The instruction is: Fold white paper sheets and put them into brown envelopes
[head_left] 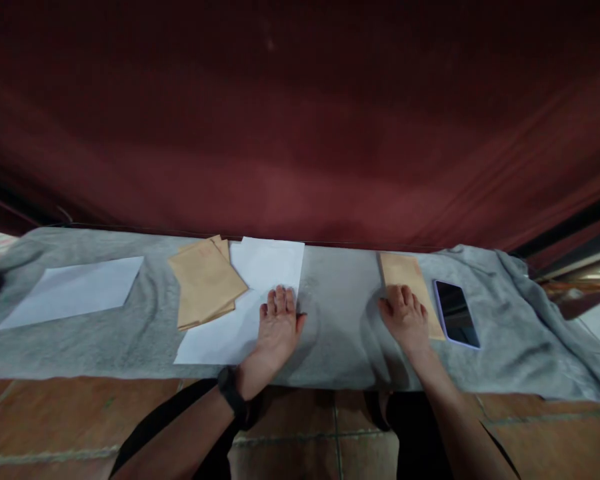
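Observation:
My left hand [279, 325] lies flat, fingers stretched out, on the right edge of a white sheet of paper [250, 293]. A small stack of brown envelopes [205, 281] overlaps that sheet on its left. My right hand [405, 319] rests flat with fingers extended on a single brown envelope [405, 273] further right. A dark band sits on my left wrist.
A grey cloth [340, 313] covers the narrow table. Another white sheet [75, 290] lies at the far left. A phone [456, 312] with a dark screen lies right of my right hand. A dark red curtain [300, 133] hangs behind; tiled floor shows below.

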The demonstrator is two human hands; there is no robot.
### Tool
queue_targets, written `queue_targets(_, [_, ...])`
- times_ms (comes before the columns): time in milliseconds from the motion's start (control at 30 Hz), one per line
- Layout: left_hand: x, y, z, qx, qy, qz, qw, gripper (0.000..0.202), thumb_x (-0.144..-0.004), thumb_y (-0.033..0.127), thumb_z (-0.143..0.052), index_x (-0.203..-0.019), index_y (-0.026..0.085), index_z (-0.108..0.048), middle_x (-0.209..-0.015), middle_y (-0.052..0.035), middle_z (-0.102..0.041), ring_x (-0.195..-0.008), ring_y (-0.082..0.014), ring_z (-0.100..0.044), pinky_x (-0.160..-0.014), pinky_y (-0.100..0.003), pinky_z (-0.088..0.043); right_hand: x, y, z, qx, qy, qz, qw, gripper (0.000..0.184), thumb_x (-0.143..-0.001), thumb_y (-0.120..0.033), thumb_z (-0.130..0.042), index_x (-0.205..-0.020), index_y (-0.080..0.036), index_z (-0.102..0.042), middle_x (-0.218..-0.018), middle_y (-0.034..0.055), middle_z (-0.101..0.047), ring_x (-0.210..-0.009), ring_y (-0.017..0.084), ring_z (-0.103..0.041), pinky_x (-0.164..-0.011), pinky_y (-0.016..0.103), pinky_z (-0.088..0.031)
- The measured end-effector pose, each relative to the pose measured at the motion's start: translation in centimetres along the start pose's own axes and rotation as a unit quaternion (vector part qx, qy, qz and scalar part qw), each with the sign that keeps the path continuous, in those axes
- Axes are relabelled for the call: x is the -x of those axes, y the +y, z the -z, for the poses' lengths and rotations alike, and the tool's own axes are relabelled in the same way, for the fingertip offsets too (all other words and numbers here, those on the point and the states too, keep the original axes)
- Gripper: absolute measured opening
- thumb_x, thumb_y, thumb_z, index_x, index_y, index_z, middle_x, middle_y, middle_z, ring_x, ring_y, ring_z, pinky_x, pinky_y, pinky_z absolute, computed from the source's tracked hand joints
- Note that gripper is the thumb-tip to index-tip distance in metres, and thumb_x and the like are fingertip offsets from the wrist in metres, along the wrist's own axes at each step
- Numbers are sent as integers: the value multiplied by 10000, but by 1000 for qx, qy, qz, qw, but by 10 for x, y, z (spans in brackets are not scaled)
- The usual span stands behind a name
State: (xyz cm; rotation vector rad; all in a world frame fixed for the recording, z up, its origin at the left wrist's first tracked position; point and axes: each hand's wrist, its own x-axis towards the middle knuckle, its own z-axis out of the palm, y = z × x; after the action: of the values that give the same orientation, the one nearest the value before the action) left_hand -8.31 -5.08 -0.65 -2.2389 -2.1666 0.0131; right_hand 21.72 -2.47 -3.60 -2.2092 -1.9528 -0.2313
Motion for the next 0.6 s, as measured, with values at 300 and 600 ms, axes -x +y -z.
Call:
queue_targets(300, [8,-5,2,-43,-28,6,999,556,-1010,328,-459,-1406,-60,-502,-1473,-334,-468,-1345,-400,-503,-986,-466,-505,8,-43,-17,-111,6,102,989,487,-979,-340,-443,-1389,-96,-542,-1477,215,-513,-1367,339,-461,-1107,526,-376])
queue_targets(600, [12,-6,17,-12,-36,-26,999,354,-1003,223,-458,-1281,52,-597,-1304,-227,-618,-1162,-283,-617,-836,-349,-572,22,-90,-20,-205,21,195,959,434,-976,-289,-448,-1353,-121,-582,-1474,196,-520,-1374,334,-455,-1099,552,-411])
